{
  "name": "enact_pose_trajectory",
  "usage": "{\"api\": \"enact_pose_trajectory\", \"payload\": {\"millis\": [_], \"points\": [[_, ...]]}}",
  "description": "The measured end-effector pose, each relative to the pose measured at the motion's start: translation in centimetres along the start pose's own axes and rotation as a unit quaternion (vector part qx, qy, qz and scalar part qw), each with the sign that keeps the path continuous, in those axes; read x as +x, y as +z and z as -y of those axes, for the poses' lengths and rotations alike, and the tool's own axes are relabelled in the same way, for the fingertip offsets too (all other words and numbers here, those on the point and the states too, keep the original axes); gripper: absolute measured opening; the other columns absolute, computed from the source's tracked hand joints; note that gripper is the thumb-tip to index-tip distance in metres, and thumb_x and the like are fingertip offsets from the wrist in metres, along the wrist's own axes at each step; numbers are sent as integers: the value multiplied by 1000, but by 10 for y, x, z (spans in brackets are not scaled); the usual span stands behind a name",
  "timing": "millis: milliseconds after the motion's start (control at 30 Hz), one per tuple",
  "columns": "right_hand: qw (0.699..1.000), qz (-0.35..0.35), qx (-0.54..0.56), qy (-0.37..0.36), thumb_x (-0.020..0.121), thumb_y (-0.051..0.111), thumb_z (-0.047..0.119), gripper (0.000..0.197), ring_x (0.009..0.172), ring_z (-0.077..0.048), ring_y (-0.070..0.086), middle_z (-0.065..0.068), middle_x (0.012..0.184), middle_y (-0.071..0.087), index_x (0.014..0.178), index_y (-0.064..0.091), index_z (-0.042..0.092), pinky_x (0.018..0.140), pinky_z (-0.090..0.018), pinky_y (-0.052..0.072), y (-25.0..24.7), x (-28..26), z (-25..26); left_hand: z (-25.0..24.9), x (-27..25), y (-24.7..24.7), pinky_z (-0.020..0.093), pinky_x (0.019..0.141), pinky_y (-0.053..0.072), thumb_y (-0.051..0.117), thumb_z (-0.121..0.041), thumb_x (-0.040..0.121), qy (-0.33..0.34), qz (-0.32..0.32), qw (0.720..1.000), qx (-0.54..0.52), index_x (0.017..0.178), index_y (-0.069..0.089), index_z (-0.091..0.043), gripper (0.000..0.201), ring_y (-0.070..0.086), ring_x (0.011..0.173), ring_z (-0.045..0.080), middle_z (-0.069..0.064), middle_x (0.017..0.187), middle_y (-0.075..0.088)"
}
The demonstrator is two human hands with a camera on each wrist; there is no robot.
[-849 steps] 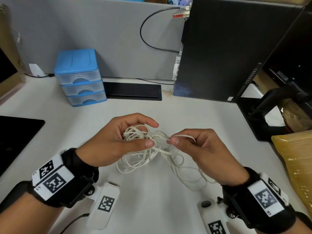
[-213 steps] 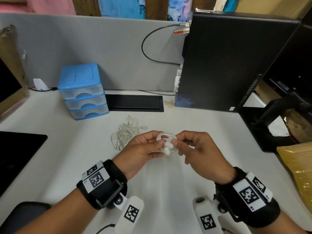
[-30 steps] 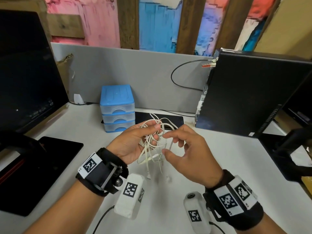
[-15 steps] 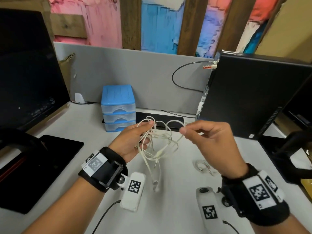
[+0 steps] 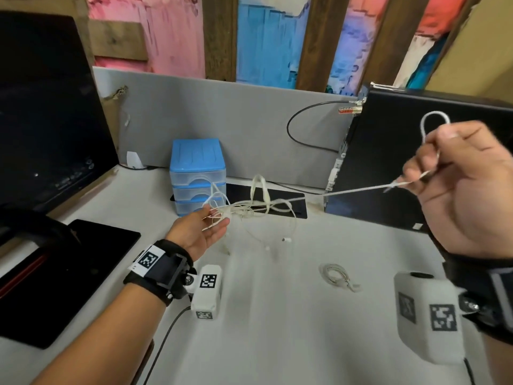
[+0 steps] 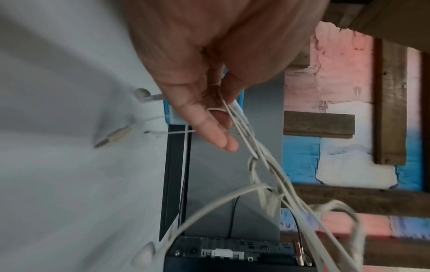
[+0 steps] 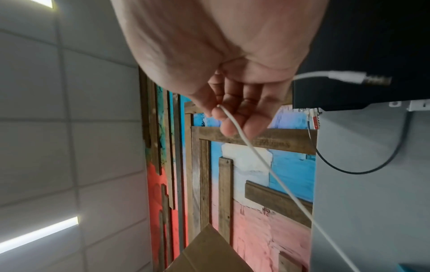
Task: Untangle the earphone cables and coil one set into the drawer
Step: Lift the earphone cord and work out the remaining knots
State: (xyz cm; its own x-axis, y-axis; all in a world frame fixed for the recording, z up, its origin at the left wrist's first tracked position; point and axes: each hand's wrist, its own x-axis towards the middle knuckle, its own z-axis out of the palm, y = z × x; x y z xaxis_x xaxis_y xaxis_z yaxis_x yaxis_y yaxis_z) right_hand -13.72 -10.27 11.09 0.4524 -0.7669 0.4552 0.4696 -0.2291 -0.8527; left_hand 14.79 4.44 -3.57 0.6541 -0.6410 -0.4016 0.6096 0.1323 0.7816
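Note:
A tangle of white earphone cable (image 5: 245, 210) hangs in the air above the white desk (image 5: 277, 329). My left hand (image 5: 219, 218), palm up, pinches its left end between thumb and fingers (image 6: 209, 117). My right hand (image 5: 430, 157) is raised far to the right and pinches one strand (image 7: 235, 127) that runs taut from the tangle. A small loop (image 5: 434, 120) stands above that hand, and the jack plug (image 7: 349, 77) sticks out behind it. Two earbuds (image 5: 286, 239) dangle below the tangle. A second, coiled earphone set (image 5: 337, 275) lies on the desk. The blue drawer unit (image 5: 197, 168) stands behind with its drawers closed.
A dark monitor (image 5: 41, 107) and a black pad (image 5: 69, 273) fill the left side. A black computer tower (image 5: 402, 168) stands at the right rear with a black cable (image 5: 294, 134). A black slot cover (image 5: 294, 202) lies by the grey partition (image 5: 236, 120).
My right hand has swung up and to the right, drawing one strand out taut from the tangle. The left hand has stayed near the drawers. The bundle is stretched out sideways.

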Motion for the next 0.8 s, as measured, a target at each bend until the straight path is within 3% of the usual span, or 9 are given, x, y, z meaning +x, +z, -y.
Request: {"api": "enact_pose_trajectory", "payload": {"millis": [167,267,333,567,633,800], "points": [[999,26,-39,17,98,49,12,21,51,-15,52,2,58,51,81,58,17,54,-26,50,12,-7,-8,-3,-5,6,27,57,60,42,-22,104,22,-10,1000,11,91,57,-12,23,74,64,19,3,74,67],[992,77,-67,72,86,60,17,10,47,-19,54,-4,56,54,80,58,9,50,-27,49,23,-19,-24,-9,-12,13,26,59,60,40,-24,105,43,0,999,-5,88,56,-11,27,75,66,21,4,73,66],[987,103,-80,99,79,64,20,15,47,-22,54,-9,57,55,80,58,6,49,-29,48,27,-30,-33,-16,-16,18,26,56,60,40,-25,105,56,10,998,-20,89,56,-11,27,75,68,22,5,78,64],[970,136,-112,167,78,67,23,13,46,-27,58,-11,56,59,76,63,10,46,-27,48,39,-55,-56,-39,-34,28,25,51,57,41,-29,104,81,54,994,-48,84,57,-15,30,74,66,19,-1,64,67],[959,148,-136,202,78,68,24,18,45,-27,59,-12,57,61,77,62,8,46,-26,47,41,-59,-62,-43,-38,31,25,51,57,41,-30,104,83,65,993,-51,82,58,-15,31,74,65,17,-2,64,66],[928,179,-211,249,91,66,10,14,47,-25,61,-13,60,64,78,62,7,48,-27,47,43,-71,-79,-48,-45,33,26,53,58,41,-28,104,50,107,988,-103,83,59,-13,31,69,61,15,0,72,61]]}}
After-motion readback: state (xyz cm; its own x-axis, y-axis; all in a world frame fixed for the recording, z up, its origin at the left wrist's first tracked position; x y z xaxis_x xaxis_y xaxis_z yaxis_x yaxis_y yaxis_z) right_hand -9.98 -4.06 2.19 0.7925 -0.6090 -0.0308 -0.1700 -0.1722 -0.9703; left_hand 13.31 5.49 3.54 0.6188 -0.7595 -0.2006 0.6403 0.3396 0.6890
